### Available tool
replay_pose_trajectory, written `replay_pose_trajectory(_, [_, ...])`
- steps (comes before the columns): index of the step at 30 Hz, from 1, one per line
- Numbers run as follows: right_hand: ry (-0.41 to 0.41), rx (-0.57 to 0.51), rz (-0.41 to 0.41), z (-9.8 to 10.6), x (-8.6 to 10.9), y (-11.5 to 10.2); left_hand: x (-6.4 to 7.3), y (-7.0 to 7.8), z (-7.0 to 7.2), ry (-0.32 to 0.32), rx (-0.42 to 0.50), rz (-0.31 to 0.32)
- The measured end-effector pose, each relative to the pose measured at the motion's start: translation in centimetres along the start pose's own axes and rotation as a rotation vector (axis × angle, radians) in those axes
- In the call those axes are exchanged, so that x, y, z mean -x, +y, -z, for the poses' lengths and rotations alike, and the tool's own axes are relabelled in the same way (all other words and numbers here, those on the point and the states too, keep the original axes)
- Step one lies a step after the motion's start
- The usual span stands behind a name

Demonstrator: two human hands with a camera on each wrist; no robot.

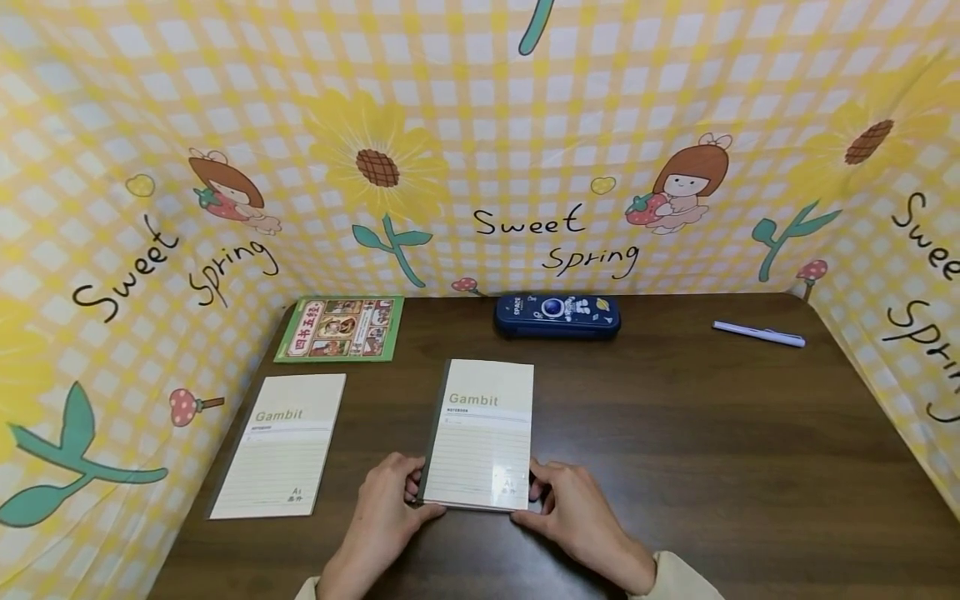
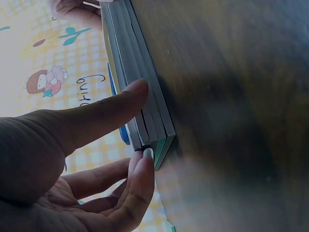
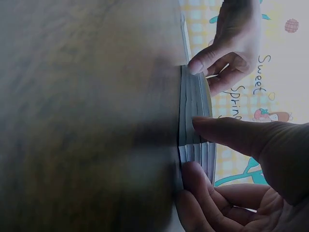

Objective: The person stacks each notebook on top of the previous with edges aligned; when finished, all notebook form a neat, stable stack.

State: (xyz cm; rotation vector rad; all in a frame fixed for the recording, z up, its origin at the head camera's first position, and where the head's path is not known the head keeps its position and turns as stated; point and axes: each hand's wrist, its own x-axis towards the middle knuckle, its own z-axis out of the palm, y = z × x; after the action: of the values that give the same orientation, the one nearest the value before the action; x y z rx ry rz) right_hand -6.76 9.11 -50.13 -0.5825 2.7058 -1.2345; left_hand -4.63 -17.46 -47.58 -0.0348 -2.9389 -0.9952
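Observation:
A neat stack of several notebooks (image 1: 487, 437), the top one a cream "Gambit" notebook with a dark spine, lies on the table in front of me. My left hand (image 1: 386, 500) grips its near left corner, thumb along the near edge and curled fingers at the spine side. At the near right corner, my right hand (image 1: 573, 508) grips in the same way, thumb on the near edge and fingers against the right side. Both wrist views show the layered page edges (image 2: 137, 72) lined up between the hands.
Left of the stack lies another "Gambit" notebook (image 1: 277, 446), and behind it a green-bordered picture book (image 1: 345, 329). A dark blue space-print pencil case (image 1: 557, 318) sits at the back. A pale pen (image 1: 759, 334) lies back right. Checked cloth (image 1: 480, 150) walls surround the table.

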Motion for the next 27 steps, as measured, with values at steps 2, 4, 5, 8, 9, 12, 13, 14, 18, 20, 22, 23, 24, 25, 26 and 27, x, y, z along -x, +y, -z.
replay_pose_trajectory(2, [0.0, 0.015, 0.009, -0.05, -0.02, 0.0, -0.07, -0.02, -0.02, -0.002, -0.017, -0.003])
replay_pose_trajectory(4, [0.001, 0.026, 0.013, -0.09, -0.03, -0.02, -0.13, -0.08, 0.02, -0.006, -0.023, -0.009])
replay_pose_trajectory(5, [0.003, 0.031, 0.014, -0.11, -0.03, -0.04, -0.16, -0.09, 0.04, -0.008, -0.024, -0.01])
replay_pose_trajectory(8, [0.007, 0.036, 0.017, -0.13, 0.01, -0.15, -0.22, -0.14, 0.16, -0.011, -0.027, -0.015])
replay_pose_trajectory(9, [0.008, 0.038, 0.017, -0.14, 0.02, -0.19, -0.22, -0.15, 0.19, -0.013, -0.027, -0.016])
replay_pose_trajectory(12, [0.009, 0.043, 0.017, -0.14, 0.04, -0.27, -0.21, -0.13, 0.2, -0.022, -0.033, -0.017])
replay_pose_trajectory(13, [0.01, 0.046, 0.018, -0.15, 0.05, -0.29, -0.18, -0.11, 0.21, -0.024, -0.038, -0.018])
replay_pose_trajectory(14, [0.009, 0.047, 0.019, -0.16, 0.07, -0.3, -0.14, -0.11, 0.2, -0.027, -0.041, -0.018])
replay_pose_trajectory(18, [0.005, 0.047, 0.02, -0.16, 0.04, -0.3, -0.05, -0.12, 0.17, -0.029, -0.056, -0.023])
replay_pose_trajectory(20, [0.003, 0.047, 0.022, -0.16, 0.01, -0.28, -0.03, -0.14, 0.15, -0.029, -0.059, -0.025])
replay_pose_trajectory(22, [0.002, 0.052, 0.024, -0.15, 0.0, -0.25, -0.02, -0.17, 0.12, -0.028, -0.058, -0.027])
replay_pose_trajectory(23, [0.002, 0.054, 0.025, -0.15, -0.01, -0.23, -0.01, -0.17, 0.12, -0.028, -0.056, -0.027])
replay_pose_trajectory(24, [0.003, 0.056, 0.029, -0.15, -0.01, -0.2, -0.01, -0.19, 0.11, -0.028, -0.056, -0.028])
replay_pose_trajectory(25, [0.003, 0.056, 0.031, -0.15, -0.01, -0.18, 0.0, -0.2, 0.11, -0.029, -0.056, -0.028])
replay_pose_trajectory(26, [0.002, 0.059, 0.034, -0.15, -0.02, -0.14, 0.0, -0.21, 0.11, -0.029, -0.054, -0.029])
replay_pose_trajectory(27, [0.001, 0.058, 0.033, -0.13, -0.04, -0.11, -0.01, -0.23, 0.12, -0.028, -0.054, -0.029])
